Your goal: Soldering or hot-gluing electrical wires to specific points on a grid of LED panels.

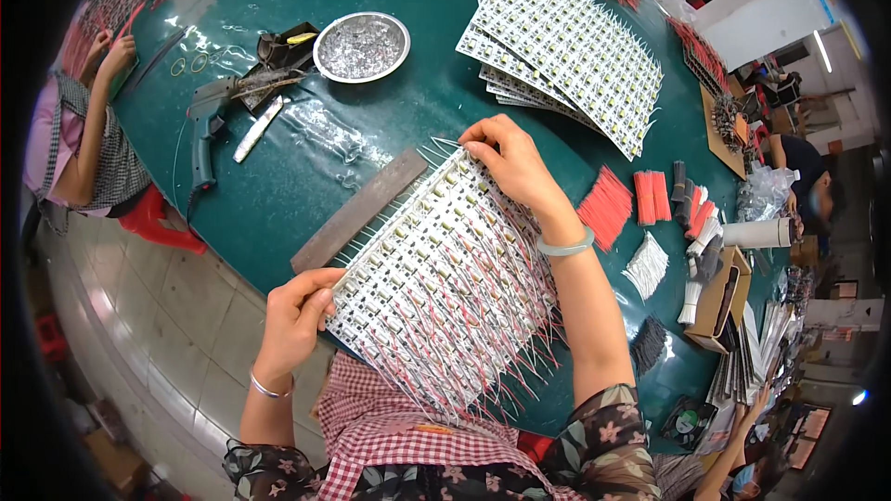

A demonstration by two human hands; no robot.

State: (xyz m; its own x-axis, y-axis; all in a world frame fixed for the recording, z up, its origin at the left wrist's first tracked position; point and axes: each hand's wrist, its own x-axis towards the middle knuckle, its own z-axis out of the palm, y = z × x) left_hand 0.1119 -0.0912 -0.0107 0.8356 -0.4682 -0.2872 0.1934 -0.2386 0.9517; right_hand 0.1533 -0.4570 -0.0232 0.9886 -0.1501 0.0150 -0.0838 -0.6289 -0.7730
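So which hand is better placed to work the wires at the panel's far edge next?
Probably the right hand: its fingertips already rest on the far edge of the white component panel, by the protruding wire ends. The left hand grips the near left corner, steadying the panel, farther from that edge.

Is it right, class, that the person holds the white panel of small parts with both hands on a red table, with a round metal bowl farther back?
Not quite. The table is dark green, not red, as the head view shows. The rest stands: the left hand and right hand both hold the white panel, and a round metal bowl sits farther back.
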